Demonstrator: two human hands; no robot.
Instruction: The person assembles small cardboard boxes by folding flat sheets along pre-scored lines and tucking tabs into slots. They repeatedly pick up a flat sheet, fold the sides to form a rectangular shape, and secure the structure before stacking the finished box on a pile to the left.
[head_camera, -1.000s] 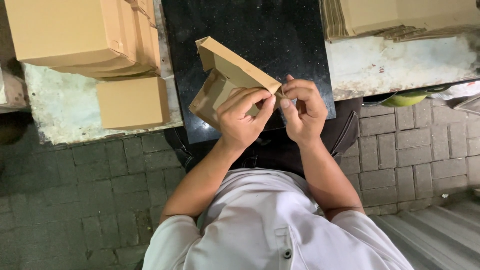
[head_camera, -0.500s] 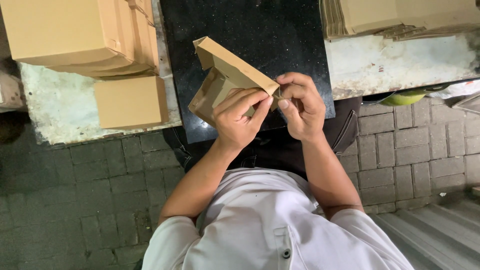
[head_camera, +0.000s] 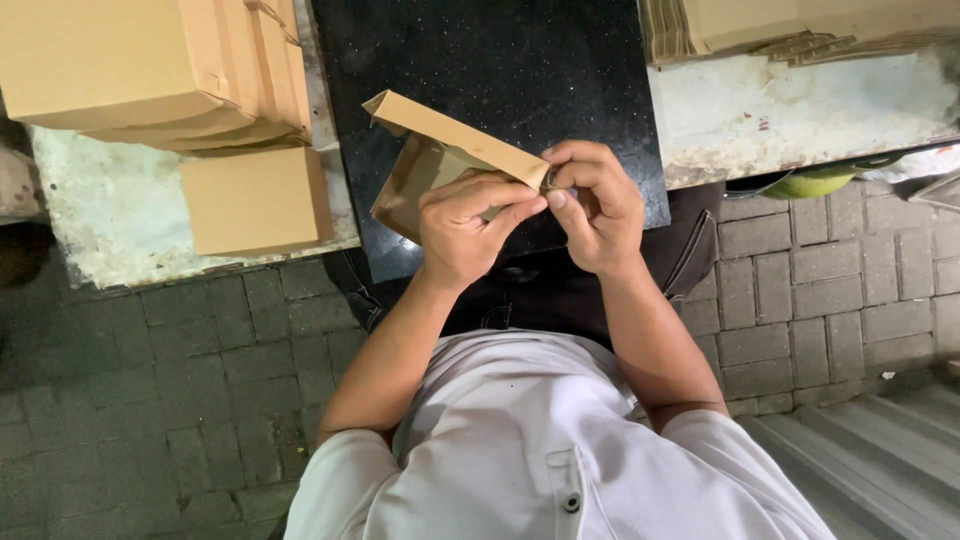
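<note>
A small brown cardboard box (head_camera: 432, 150), partly folded with one flap raised, is held over a black speckled stone slab (head_camera: 500, 60). My left hand (head_camera: 468, 228) grips its near side, fingers wrapped over the edge. My right hand (head_camera: 598, 210) pinches the box's right corner between thumb and fingertips. Both hands meet at that corner, close to my chest.
Folded brown boxes (head_camera: 150, 70) are stacked at the upper left, with a single closed box (head_camera: 255, 200) below them on a pale worn ledge (head_camera: 110, 220). Flat cardboard sheets (head_camera: 800, 25) lie at the upper right. A green object (head_camera: 815, 183) sits under the right ledge. Grey paving bricks (head_camera: 150, 400) lie below.
Both hands and the box have shifted slightly; my right fingers have curled tighter onto the box's right corner. Nothing else moved.
</note>
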